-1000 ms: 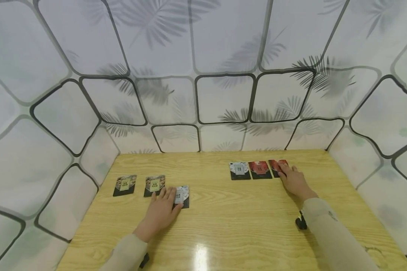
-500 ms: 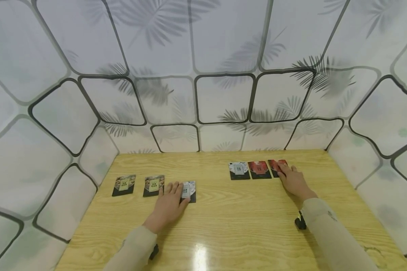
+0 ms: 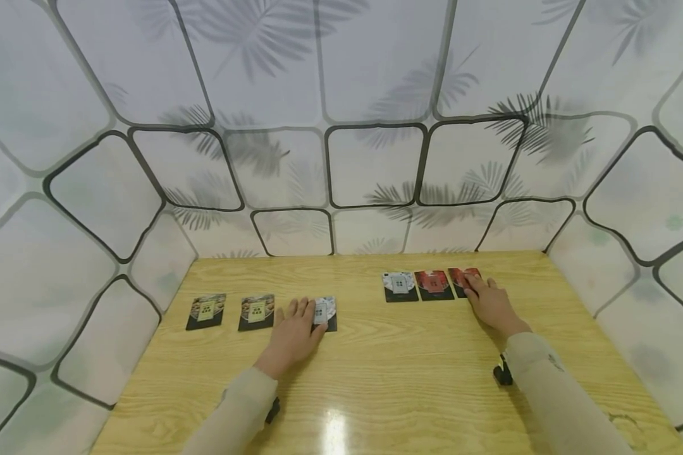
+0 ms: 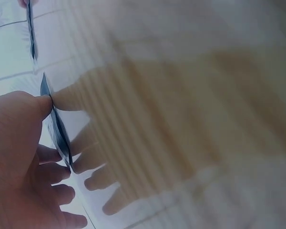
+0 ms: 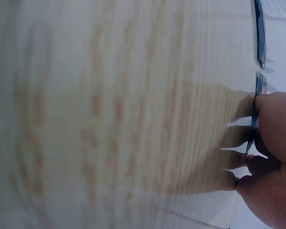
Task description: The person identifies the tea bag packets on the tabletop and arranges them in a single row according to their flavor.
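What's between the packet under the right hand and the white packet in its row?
One uncovered red packet, seen in the head view.

And here I am, tucked into a small walled-in booth! Pale walls close in on three sides: the back wall (image 3: 370, 164) straight ahead, the left wall (image 3: 68, 272) and the right wall (image 3: 654, 196) hemming me in, all printed with rounded black and grey outlines, grey palm fronds sweeping across the back. Between them, a yellow wood-grain surface (image 3: 398, 373) reaches right to the back wall, a bright glare (image 3: 334, 436) shining on it. Home, office or workshop around this nook? I can't tell!
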A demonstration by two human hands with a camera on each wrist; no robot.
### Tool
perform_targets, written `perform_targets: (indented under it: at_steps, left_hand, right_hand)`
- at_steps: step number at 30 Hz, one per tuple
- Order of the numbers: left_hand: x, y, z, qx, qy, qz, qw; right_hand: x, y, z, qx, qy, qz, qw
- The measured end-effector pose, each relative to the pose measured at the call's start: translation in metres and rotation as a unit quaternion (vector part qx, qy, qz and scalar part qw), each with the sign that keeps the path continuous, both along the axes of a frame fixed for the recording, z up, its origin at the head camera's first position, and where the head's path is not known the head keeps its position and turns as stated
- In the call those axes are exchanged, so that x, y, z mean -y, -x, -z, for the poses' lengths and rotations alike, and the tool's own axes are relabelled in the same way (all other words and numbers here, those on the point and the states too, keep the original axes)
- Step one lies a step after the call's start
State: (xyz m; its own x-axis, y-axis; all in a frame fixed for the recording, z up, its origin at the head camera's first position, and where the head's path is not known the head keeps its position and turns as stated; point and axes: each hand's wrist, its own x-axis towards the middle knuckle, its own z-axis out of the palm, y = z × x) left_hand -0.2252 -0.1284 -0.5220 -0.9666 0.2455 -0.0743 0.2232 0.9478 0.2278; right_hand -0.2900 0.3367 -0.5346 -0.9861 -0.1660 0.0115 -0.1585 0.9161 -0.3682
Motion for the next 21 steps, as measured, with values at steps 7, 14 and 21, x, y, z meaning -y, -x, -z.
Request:
perform_targets:
  at_steps: [7,14,21]
  left_hand:
    - [-0.010,0.009,-0.002,-0.001,-0.003,0.002,1.0000]
    - [-0.023,0.018,-0.002,0.008,0.004,0.002,1.0000]
    - [-0.038,0.026,-0.003,0.009,0.010,0.005,0.9999]
  right_hand:
    - [-0.001,0.002,0.001,0.000,0.000,-0.003,1.000]
    - [-0.002,0.003,0.004,0.004,0.003,0.003,1.000]
    - [-0.002,0.003,0.005,-0.007,-0.003,-0.002,1.000]
